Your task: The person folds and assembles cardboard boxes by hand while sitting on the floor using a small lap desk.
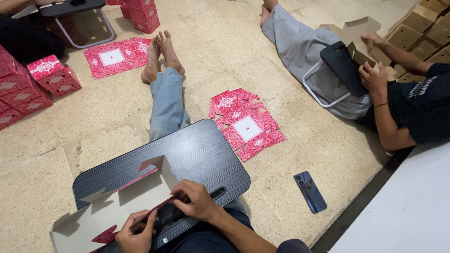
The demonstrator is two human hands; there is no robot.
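A flat, partly folded cardboard box blank, pale inside and red outside, lies on a dark lap table over my legs. My left hand pinches its lower red flap near the table's front edge. My right hand presses a fold of the same blank, fingers closed on the edge. My legs in jeans stretch out past the table, feet bare.
A stack of red flat blanks lies on the floor to the right, another blank near my feet. Folded red boxes pile at left. A phone lies on the floor. A person at right folds brown cardboard.
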